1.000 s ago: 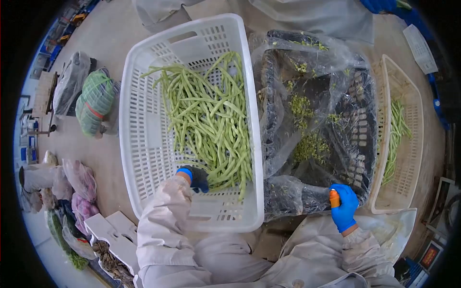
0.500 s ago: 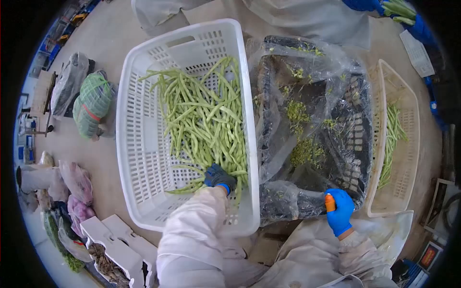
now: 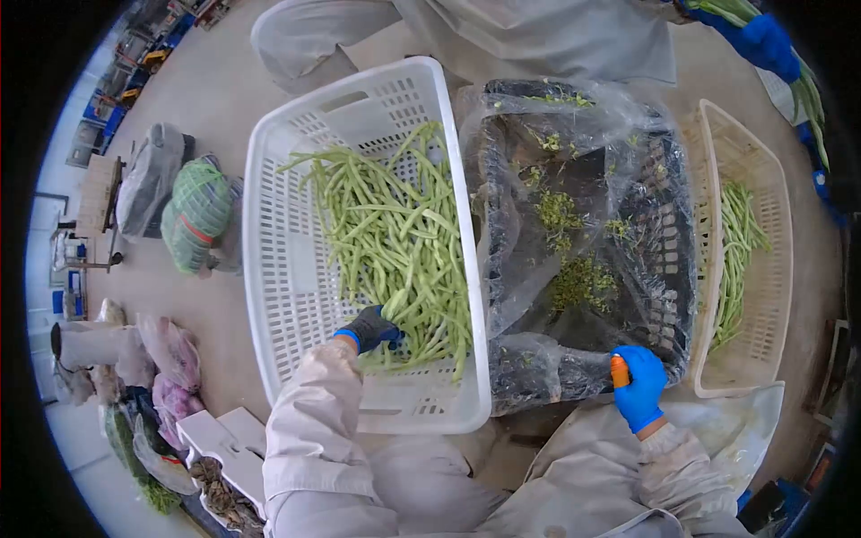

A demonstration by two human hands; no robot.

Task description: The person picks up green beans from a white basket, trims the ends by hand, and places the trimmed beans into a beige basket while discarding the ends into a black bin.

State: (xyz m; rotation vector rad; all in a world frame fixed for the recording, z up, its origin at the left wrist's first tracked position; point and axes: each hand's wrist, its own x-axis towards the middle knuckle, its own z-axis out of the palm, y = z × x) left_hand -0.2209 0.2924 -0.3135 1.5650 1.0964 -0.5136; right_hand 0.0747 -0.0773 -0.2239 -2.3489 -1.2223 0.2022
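Observation:
A white perforated basket holds a heap of long green beans. Inside its near part, my left hand, in a dark glove over a blue one, has its fingers closed on some beans at the heap's edge. My right hand, in a blue glove, is wrapped round an orange handle; whatever the handle belongs to is hidden. This hand is at the near right corner of a black crate lined with clear plastic, with small green scraps in it.
A cream basket with more beans stands on the right. Another person's blue-gloved hand holds long green stalks at the top right. Wrapped bundles, bags and white foam boxes lie on the left.
My left hand has moved left and slightly up along the near edge of the heap. The other person's hand with the stalks has come further into view. The whole view has shifted slightly.

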